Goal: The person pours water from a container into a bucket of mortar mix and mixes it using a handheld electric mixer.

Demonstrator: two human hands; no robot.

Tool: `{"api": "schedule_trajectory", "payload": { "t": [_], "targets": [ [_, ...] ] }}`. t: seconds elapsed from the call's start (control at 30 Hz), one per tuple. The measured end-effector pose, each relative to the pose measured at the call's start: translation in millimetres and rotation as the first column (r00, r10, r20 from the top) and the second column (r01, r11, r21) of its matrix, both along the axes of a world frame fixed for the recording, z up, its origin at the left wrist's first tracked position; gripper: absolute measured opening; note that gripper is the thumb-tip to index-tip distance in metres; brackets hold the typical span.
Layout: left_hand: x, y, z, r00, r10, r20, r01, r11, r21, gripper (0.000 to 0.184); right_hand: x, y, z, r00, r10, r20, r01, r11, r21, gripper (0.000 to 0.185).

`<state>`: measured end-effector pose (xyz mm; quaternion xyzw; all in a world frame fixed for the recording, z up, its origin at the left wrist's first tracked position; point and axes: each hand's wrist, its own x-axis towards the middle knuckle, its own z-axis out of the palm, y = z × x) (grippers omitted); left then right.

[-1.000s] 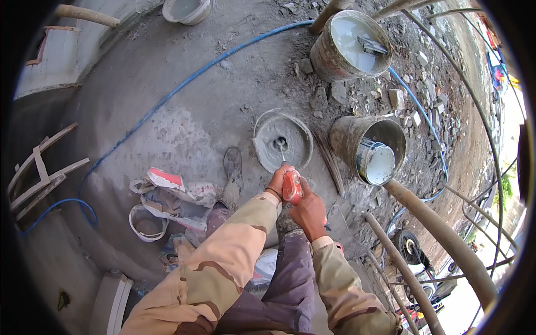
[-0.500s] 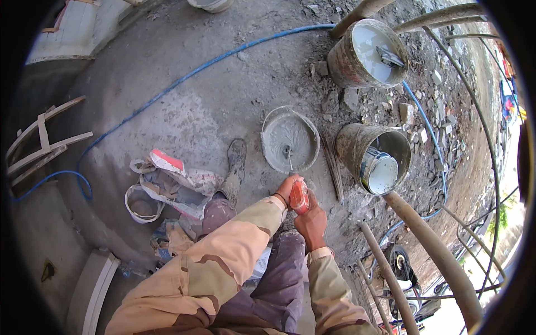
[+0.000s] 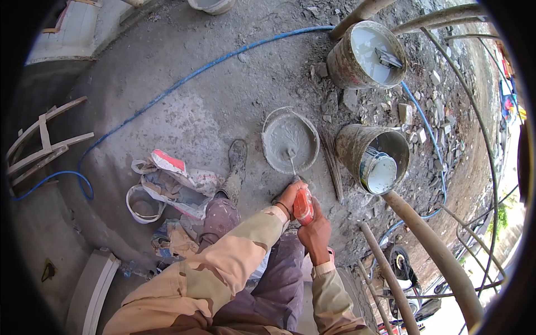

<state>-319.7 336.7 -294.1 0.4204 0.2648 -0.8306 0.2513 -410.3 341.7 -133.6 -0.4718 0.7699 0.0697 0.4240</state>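
Observation:
A red power drill [image 3: 303, 207] is held between both of my hands. My left hand [image 3: 289, 196] wraps round its front end, and my right hand [image 3: 315, 231] grips the rear part. From the drill a thin mixing rod [image 3: 293, 163] reaches into a bucket of wet grey mix [image 3: 289, 137]. The rod's lower end is sunk in the mix, so it is hidden. Ripples spread over the surface around it. The bucket's wire handle lies up against its far rim.
A blue hose [image 3: 184, 79] crosses the ground. On the right stand a bucket of cloudy water [image 3: 340, 64] with a tool in it and a tilted bucket [image 3: 347, 146] holding a smaller pail. A torn bag [image 3: 192, 181] lies left of my boot [image 3: 237, 164]. Wooden poles [image 3: 432, 245] stand at the right.
Both hands and the drill have shifted slightly right and down. The rod's entry point in the mix has moved a little to the right, and the surface ripples look different.

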Motion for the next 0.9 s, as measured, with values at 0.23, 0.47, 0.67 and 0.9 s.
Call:
{"api": "schedule_trajectory", "payload": {
  "t": [0.23,0.47,0.67,0.9],
  "targets": [
    [1,3,6,0.999,0.036,-0.008,-0.036,0.999,0.01,0.022,-2,4,1,0.996,0.091,-0.009,-0.091,0.996,0.023,0.086],
    [14,-9,-46,1.0,-0.017,-0.014,0.016,0.998,-0.056,0.028,10,-11,-37,0.997,0.075,-0.009,-0.074,0.993,0.09,0.086],
    [22,-21,-61,0.999,0.019,-0.038,-0.02,0.999,-0.034,0.028,16,-24,-54,0.995,0.091,-0.048,-0.087,0.993,0.077,0.08],
    [19,-24,-66,1.0,-0.011,0.026,0.013,0.996,-0.085,0.027,13,-31,-57,0.995,0.091,-0.03,-0.087,0.991,0.101,0.079]
  ]
}}
